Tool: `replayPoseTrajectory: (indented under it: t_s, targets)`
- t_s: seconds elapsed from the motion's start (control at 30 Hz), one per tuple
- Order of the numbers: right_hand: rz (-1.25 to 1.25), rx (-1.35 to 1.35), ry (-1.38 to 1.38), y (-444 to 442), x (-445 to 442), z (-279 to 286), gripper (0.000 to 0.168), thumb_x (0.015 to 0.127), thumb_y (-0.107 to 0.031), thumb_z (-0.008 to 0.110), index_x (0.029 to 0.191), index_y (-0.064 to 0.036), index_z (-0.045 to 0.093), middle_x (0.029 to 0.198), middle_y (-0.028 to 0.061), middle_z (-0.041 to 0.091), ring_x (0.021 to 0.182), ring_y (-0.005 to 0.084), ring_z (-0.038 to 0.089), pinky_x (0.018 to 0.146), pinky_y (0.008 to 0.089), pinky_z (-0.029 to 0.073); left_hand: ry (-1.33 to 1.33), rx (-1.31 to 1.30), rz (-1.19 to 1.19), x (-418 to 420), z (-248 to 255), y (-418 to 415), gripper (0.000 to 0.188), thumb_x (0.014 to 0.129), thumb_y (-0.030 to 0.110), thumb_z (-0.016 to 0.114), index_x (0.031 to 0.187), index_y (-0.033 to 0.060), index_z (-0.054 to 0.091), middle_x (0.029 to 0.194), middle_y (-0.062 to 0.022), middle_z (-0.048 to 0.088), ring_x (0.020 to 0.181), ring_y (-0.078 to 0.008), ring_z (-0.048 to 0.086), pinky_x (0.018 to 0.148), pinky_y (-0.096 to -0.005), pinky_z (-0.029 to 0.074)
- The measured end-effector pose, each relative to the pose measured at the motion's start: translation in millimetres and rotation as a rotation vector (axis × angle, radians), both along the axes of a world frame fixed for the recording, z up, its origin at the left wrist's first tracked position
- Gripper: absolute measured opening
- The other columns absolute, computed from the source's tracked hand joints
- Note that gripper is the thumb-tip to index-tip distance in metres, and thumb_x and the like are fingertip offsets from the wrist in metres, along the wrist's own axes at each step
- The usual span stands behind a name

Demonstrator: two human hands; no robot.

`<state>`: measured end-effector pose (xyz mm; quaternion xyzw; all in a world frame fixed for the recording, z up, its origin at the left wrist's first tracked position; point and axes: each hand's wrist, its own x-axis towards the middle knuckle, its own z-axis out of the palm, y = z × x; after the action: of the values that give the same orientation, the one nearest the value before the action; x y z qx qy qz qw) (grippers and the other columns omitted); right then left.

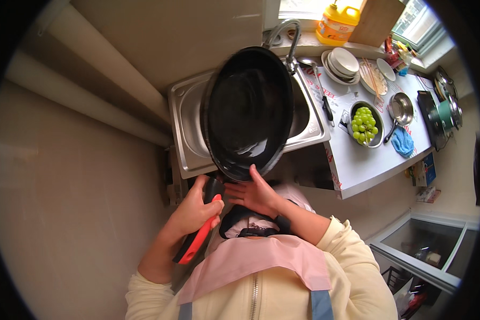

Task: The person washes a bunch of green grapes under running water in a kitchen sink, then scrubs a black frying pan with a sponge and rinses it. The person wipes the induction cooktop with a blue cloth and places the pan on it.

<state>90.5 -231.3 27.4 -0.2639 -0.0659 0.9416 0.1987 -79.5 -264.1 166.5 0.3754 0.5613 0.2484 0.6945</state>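
A black frying pan [248, 112] is tilted over the stainless-steel sink [188, 120], its dark inside facing me and a shiny patch near the lower rim. My left hand [198, 210] is wrapped around its red and black handle [200, 236]. Below the near rim is my right hand [256, 196], palm turned up and fingers spread. The right thumb overlaps the rim; I cannot tell whether it presses on it. Behind the pan's far edge rises a chrome faucet [292, 44]. Most of both basins is hidden by the pan.
On the right counter [356, 176] are a metal bowl [380, 138] of green grapes [364, 125], a small saucepan [402, 108], a blue cloth [403, 142], a ladle [320, 88] and stacked bowls [344, 62]. A yellow detergent jug [338, 26] stands on the sill. A wall [84, 172] borders the left.
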Motion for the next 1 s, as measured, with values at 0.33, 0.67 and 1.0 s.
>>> replayPoseTrajectory:
  t_s: [0.33,0.67,1.0]
  targets:
    - [-0.149,0.361,0.098,-40.9,86.3,60.1,0.081,0.077,-0.068,0.026,0.133,-0.009,0.024,0.137,0.009,0.027,0.126,0.0237,0.025,0.101,0.0437,0.02,-0.446,-0.195,-0.098,56.9,-2.9,-11.0,0.049,0.072,0.011,0.051,0.116,0.0095,0.027,0.064,-0.0078,0.045,0.036,-0.0106,0.041,0.036,-0.0248,0.039]
    - [-0.445,0.599,0.014,-93.3,244.3,104.7,0.063,0.088,-0.047,0.034,0.132,-0.003,0.023,0.124,0.0111,0.039,0.113,0.0195,0.039,0.097,0.0364,0.031,-0.528,-0.191,-0.393,247.0,14.0,-7.9,0.047,0.073,0.007,0.048,0.115,0.0045,0.03,0.063,-0.0087,0.045,0.036,-0.0111,0.04,0.035,-0.0255,0.039]
    - [-0.815,0.512,-0.248,-161.6,439.1,107.5,0.042,0.092,-0.038,0.032,0.114,-0.003,0.041,0.104,0.0068,0.05,0.087,0.0136,0.052,0.087,0.0297,0.04,-0.454,-0.313,-0.648,482.2,13.8,-29.3,0.032,0.075,0.013,0.049,0.104,0.0077,0.036,0.067,-0.0057,0.046,0.042,-0.008,0.044,0.04,-0.0222,0.039]
